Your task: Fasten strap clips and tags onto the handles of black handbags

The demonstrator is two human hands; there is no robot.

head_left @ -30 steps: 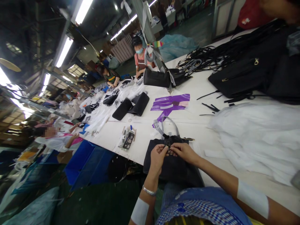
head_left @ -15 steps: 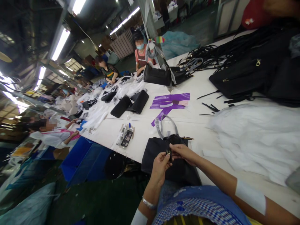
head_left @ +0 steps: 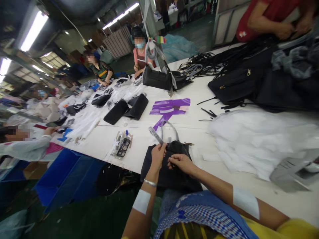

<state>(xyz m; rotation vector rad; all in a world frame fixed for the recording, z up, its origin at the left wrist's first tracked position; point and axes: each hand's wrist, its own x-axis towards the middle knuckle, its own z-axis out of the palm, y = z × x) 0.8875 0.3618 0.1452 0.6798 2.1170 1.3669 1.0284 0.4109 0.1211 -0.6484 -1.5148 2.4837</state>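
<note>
A black handbag (head_left: 152,169) lies on the near table edge against my lap, its two looped handles (head_left: 155,134) wrapped in grey film. My left hand (head_left: 158,156) is closed at the foot of the left handle, fingertips pinched on it. Just right of it, over the bag's front, my right hand (head_left: 181,163) is closed in a pinch. Something small and dark shows at its fingertips, too small to name. A zip end (head_left: 188,144) sticks out at the bag's top right.
Left of the bag lies a black case with compartments (head_left: 124,147). Purple tape (head_left: 169,108) is stuck to the white table (head_left: 139,142). Black bags (head_left: 231,83) and white wrapping (head_left: 244,142) pile up on the right. Blue bins (head_left: 59,176) stand below left. Co-workers sit around the table.
My left hand has left the small black piece with a gold-coloured fitting that both hands held, and moved up to the handle. The handle leans further left. The view has shifted right.
</note>
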